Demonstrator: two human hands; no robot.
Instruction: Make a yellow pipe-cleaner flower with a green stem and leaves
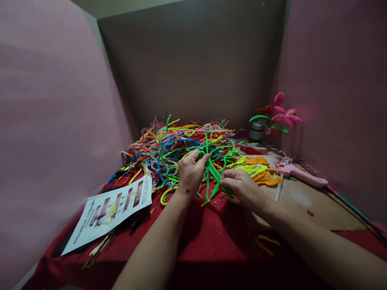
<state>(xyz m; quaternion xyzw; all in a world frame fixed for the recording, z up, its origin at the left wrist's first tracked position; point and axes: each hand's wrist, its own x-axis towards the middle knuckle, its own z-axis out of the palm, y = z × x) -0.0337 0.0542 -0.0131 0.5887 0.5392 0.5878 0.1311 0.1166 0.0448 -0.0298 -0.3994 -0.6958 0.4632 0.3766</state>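
Bright green pipe cleaners [214, 170] stretch between my two hands above the red cloth. My left hand [191, 169] is closed in a pinch around their upper end, thumb pressed against the fingers. Lower and to the right, my right hand [237, 183] grips the other end of the green strands; its fingertips are partly hidden. More green pieces hang and stick out around both hands. Just behind them rises a large tangled heap of multicoloured pipe cleaners [184, 139].
A printed sheet [121, 205] lies at the left. On the right are yellow and orange fuzzy pieces [261, 171], a pink glue gun [305, 176] on a cardboard sheet [326, 209], and pink fuzzy flowers [287, 114]. Pink walls [338, 80] enclose both sides of the red cloth [208, 241].
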